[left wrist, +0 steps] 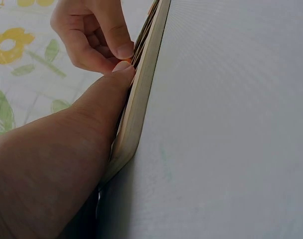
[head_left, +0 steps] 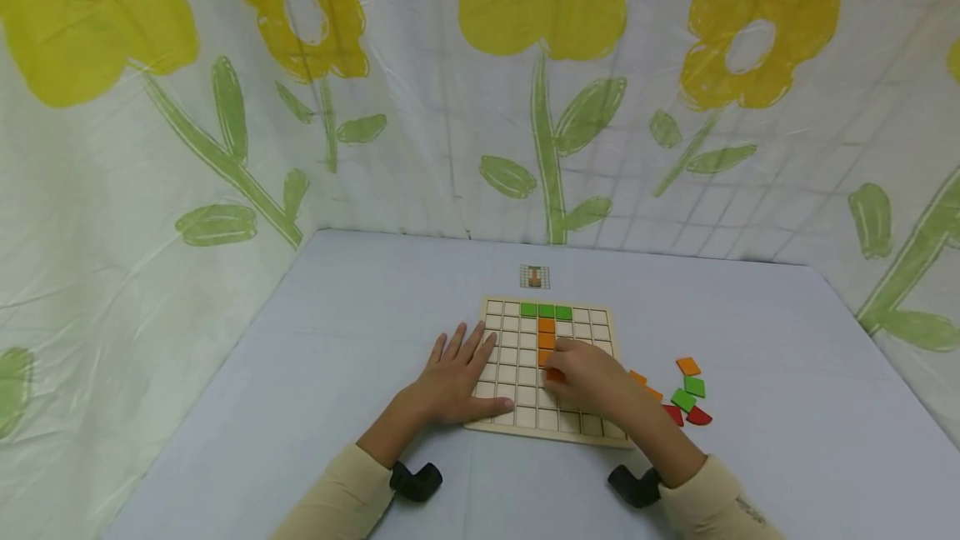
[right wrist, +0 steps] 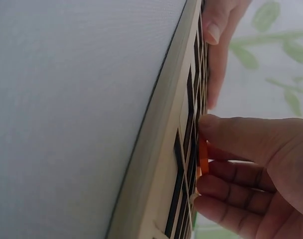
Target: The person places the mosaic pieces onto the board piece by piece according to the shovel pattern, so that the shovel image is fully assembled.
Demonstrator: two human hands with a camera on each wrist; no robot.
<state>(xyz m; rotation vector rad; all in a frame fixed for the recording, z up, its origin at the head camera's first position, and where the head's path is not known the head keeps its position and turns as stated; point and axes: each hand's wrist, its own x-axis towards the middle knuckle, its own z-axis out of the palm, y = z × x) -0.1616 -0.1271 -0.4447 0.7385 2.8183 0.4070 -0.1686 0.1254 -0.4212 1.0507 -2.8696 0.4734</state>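
A wooden grid board (head_left: 527, 417) lies on the table, three green square tiles (head_left: 546, 312) in its far row. Below the middle green one runs a column of orange tiles (head_left: 546, 341). At the near end of that column my right hand (head_left: 592, 375) pinches an orange square tile (right wrist: 204, 158) between thumb and fingers, right at the board's surface. My left hand (head_left: 450, 383) rests with spread, straight fingers on the board's left side, its thumb (left wrist: 122, 67) along the near squares. The right hand hides part of the board's right side.
Loose tiles lie right of the board: orange (head_left: 687, 366), green (head_left: 694, 387) and red rounded ones (head_left: 699, 416), some partly behind the right forearm. A small printed card (head_left: 535, 277) with a grid pattern lies beyond the board. A flowered cloth (head_left: 420, 148) hangs behind the table.
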